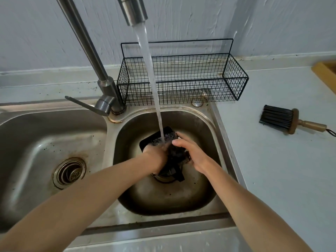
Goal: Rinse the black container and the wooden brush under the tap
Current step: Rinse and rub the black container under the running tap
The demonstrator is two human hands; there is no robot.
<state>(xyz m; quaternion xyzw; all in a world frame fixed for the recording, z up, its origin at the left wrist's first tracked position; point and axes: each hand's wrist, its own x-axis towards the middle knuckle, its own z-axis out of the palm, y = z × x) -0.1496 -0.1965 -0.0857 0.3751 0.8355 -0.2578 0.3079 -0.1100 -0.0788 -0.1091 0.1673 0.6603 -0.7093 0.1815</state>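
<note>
The black container point(154, 138) is tilted over the right sink basin point(200, 128), directly under the running stream from the tap point(132, 11). Water lands on its open face. My left hand point(156, 155) grips its near left side and my right hand point(190, 151) holds its right side, fingers curled over the rim. The container's lower part is partly hidden by both hands. The wooden brush point(283, 120), with black bristles and a turned handle, lies untouched on the counter to the right of the sink.
An empty black wire basket point(181, 79) stands behind the right basin. The tap lever point(83, 106) points left. A larger left basin point(45, 139) has a drain strainer point(70, 172). A wooden box corner point(325, 73) sits at the far right of the pale counter.
</note>
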